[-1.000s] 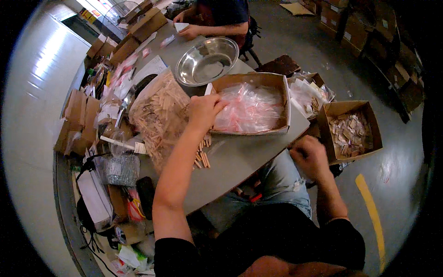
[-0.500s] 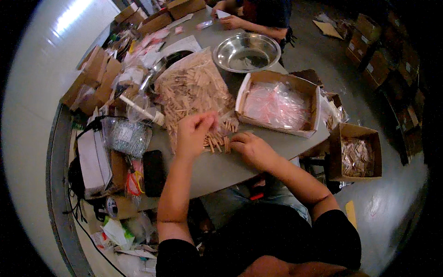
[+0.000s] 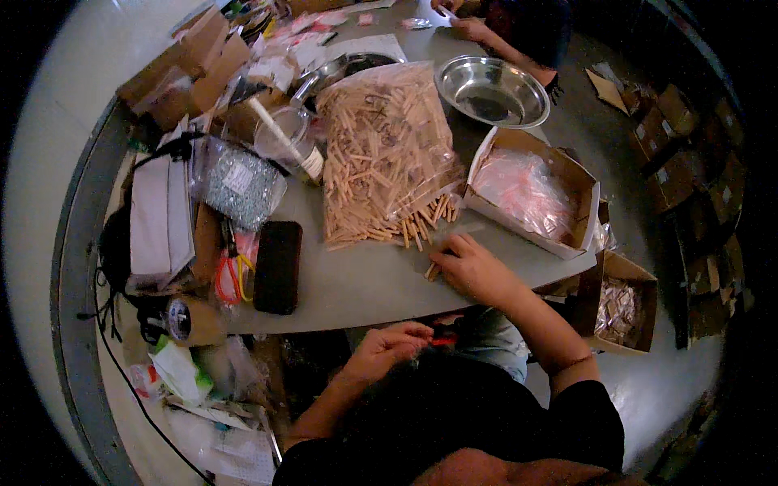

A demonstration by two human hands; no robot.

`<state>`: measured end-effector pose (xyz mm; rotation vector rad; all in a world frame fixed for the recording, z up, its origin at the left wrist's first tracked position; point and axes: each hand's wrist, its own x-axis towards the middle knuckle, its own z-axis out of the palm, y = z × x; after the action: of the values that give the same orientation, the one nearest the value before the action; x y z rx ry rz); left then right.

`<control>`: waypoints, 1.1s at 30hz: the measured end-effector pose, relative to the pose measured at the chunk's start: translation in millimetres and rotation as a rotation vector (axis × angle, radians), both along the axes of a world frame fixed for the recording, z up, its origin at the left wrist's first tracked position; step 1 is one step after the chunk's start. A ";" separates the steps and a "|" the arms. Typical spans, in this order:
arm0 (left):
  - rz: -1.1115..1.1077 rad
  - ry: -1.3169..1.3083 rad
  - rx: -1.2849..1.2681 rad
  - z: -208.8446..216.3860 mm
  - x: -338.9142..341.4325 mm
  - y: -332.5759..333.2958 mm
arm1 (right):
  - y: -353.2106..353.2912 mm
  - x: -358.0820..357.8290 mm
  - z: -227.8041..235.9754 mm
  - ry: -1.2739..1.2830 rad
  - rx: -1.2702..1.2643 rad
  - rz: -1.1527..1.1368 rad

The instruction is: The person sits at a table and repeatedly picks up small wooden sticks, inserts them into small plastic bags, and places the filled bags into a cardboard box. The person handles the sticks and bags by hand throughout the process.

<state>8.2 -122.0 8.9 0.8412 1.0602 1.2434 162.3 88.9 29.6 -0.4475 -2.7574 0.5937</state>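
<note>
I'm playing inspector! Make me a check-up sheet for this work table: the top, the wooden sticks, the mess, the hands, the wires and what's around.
Surface: grey table, crowded at the back and left.
Job's things: clear bag of wooden sticks; loose sticks at its near end; cardboard box of clear plastic bags to its right.
Clutter: metal bowl, scissors, black flat object, bag of small silvery pieces.
Hands: right hand has its fingers at small wooden pieces, grip unclear; left hand by the near edge, contents unclear.
Cables: dark cable, lower left.
Surroundings: another person's hand across the table; cardboard boxes far right.
</note>
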 end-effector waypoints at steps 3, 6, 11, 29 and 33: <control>-0.107 0.045 0.005 -15.7 5.9 -0.5 | -9.7 9.1 -1.7 0.062 0.009 -0.018; -0.110 0.046 -0.034 -24.6 14.7 0.0 | -9.4 16.0 -7.5 0.071 0.046 -0.045; -0.211 -0.021 -0.198 -32.7 26.1 13.6 | -2.4 8.8 -0.2 0.014 0.146 -0.062; -0.235 0.077 -0.147 -54.2 39.8 27.7 | -16.7 28.5 7.7 0.131 -0.259 -0.229; -0.108 -0.089 -0.066 -54.3 56.8 41.2 | -10.4 23.0 6.5 0.080 -0.008 -0.200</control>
<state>64.9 -80.8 -45.3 0.7752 0.9666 1.1395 185.2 78.5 36.1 -0.6761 -2.5947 0.5603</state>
